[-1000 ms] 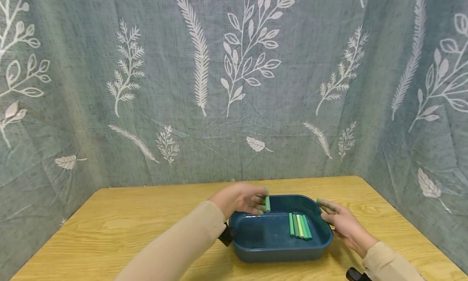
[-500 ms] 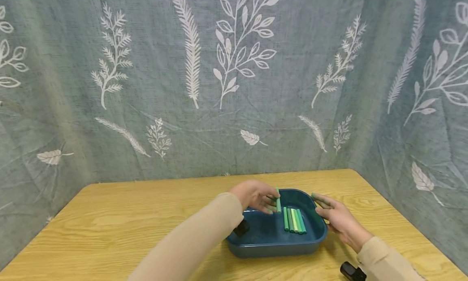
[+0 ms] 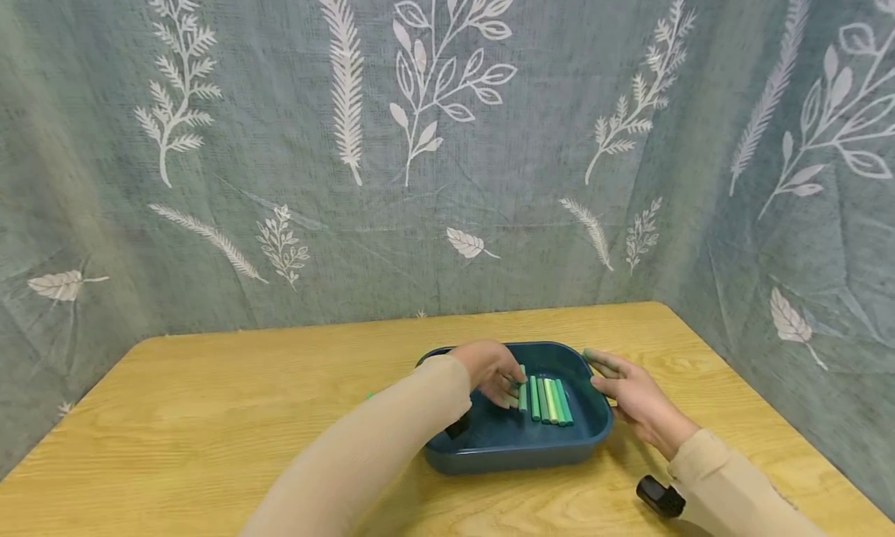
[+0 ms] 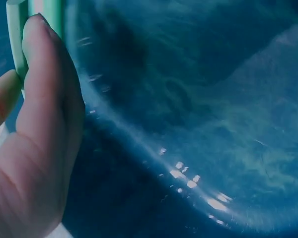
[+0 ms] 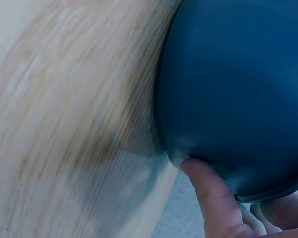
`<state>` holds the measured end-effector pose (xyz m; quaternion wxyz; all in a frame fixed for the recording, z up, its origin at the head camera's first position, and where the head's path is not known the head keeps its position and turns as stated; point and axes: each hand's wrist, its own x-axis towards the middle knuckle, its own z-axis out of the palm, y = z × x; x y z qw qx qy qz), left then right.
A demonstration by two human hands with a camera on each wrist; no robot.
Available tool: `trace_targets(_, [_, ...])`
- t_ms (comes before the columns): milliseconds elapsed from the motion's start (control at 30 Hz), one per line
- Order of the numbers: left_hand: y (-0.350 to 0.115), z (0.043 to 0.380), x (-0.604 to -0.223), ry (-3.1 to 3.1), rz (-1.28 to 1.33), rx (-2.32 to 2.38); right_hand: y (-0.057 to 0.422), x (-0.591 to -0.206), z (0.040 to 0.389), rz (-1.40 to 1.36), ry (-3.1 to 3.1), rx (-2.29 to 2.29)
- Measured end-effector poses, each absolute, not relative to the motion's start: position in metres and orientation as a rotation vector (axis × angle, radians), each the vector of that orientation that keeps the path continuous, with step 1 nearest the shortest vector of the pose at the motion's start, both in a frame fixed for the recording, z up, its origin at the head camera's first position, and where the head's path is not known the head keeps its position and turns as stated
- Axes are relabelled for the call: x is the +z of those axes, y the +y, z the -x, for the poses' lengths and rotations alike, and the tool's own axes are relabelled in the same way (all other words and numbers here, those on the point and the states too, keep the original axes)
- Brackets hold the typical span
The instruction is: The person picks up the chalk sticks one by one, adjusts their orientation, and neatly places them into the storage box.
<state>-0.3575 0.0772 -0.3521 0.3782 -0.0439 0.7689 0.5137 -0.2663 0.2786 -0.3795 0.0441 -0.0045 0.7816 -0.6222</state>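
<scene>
Toward the right of the table stands a dark blue rectangular bin [image 3: 513, 459]. Several green and yellow-green chalk sticks [image 3: 545, 401] lie side by side inside it. My left hand [image 3: 495, 375] reaches into the bin and pinches a green chalk stick [image 3: 523, 397] just left of that row. In the left wrist view the pinched chalk [image 4: 17, 42] sits between thumb and fingers, beside another green stick [image 4: 52, 17]. My right hand [image 3: 638, 397] touches the bin's right end with its fingers extended; in the right wrist view a fingertip [image 5: 196, 171] presses the outer wall.
Behind my left sleeve, a small green tip [image 3: 370, 395] peeks out on the wooden table [image 3: 231, 413]; the remainder is hidden. A black wrist camera [image 3: 660, 496] is by my right sleeve. A leaf-patterned grey-green cloth [image 3: 349, 249] hangs behind and beside the table.
My left hand has moved right and down into the bin, bringing the chalk stick beside the row. My right hand stays at the bin's right end. The head view has shifted.
</scene>
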Motion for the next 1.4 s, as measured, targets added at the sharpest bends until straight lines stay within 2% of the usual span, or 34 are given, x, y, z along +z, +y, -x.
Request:
trace_targets(233, [0.101, 0.444, -0.444, 1.914, 0.119, 1.287, 0.28, -0.378, 0.268, 0.022, 2.374, -1.892])
trace_targets(400, [0.107, 0.443, -0.445, 1.948, 0.127, 1.283, 0.28, -0.377, 0.268, 0.018, 2.37, -1.901])
trace_targets(567, [0.105, 0.43, -0.429, 2.04, 0.079, 1.168, 0.279, -0.376, 0.269, 0.027, 2.369, -1.908])
trace_targets(700, [0.11, 0.433, -0.434, 2.046, 0.066, 1.157, 0.278, -0.375, 0.269, 0.024, 2.364, -1.907])
trace_targets(733, [0.113, 0.439, -0.443, 2.054, 0.064, 1.166, 0.278, -0.375, 0.269, 0.022, 2.363, -1.906])
trace_targets(833, [0.134, 0.494, -0.507, 2.033, 0.072, 1.18, 0.278, -0.375, 0.269, 0.015, 2.366, -1.902])
trace_targets(933, [0.144, 0.514, -0.533, 2.034, 0.105, 1.197, 0.277, -0.375, 0.269, 0.01, 2.382, -1.894])
trace_targets(1033, [0.129, 0.459, -0.473, 2.033, 0.136, 1.188, 0.276, -0.373, 0.27, 0.014, 2.39, -1.892])
trace_targets(1133, [0.113, 0.423, -0.428, 1.968, 0.154, 1.194, 0.275, -0.371, 0.271, 0.015, 2.39, -1.897])
trace_targets(1200, [0.106, 0.424, -0.422, 1.886, 0.15, 1.198, 0.274, -0.371, 0.271, 0.015, 2.382, -1.908])
trace_targets(1400, [0.093, 0.379, -0.38, 1.83, 0.171, 1.281, 0.276, -0.374, 0.269, -0.006, 2.384, -1.902])
